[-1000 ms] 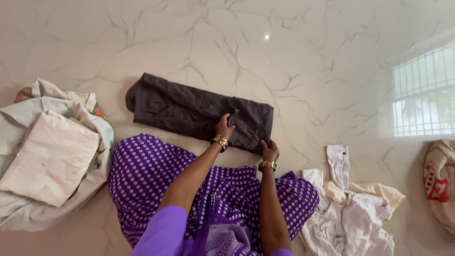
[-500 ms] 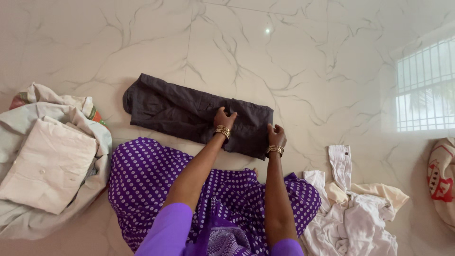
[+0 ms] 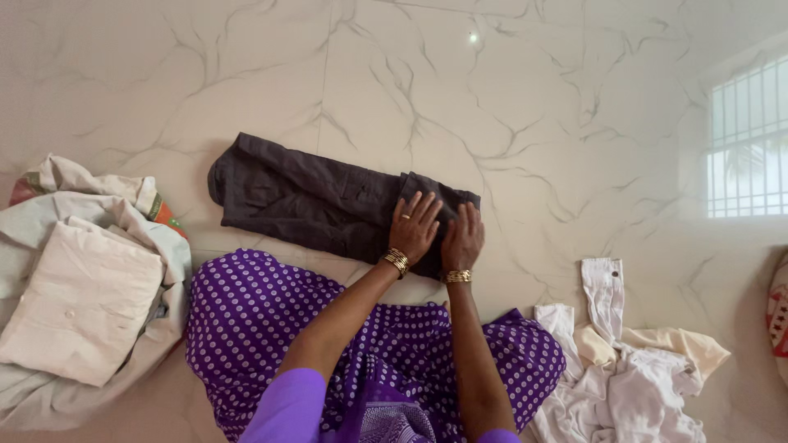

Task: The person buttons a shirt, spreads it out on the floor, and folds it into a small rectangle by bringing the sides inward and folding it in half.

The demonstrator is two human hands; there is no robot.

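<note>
A pair of dark grey trousers is being folded on the white marble floor, just ahead of the purple dotted skirt of the seated person. The trousers are lying lengthwise, leg over leg, and their right end is already turned back over the middle. That fold is being pressed flat by both hands: the left hand is laid palm down with its fingers spread, and the right hand is set just beside it, fingers extended and close together. Nothing is being gripped by either hand; the cloth is only being held down. The left half of the trousers is lying unfolded, so the folding is judged to be roughly midway.

A folded cream shirt is resting on a heap of pale cloth at the left, seemingly finished. A crumpled pile of white and cream garments is lying at the right, apparently not yet handled.

No packages, labels or signs are being shown; only a red-patterned cloth edge is visible at the far right.
</note>
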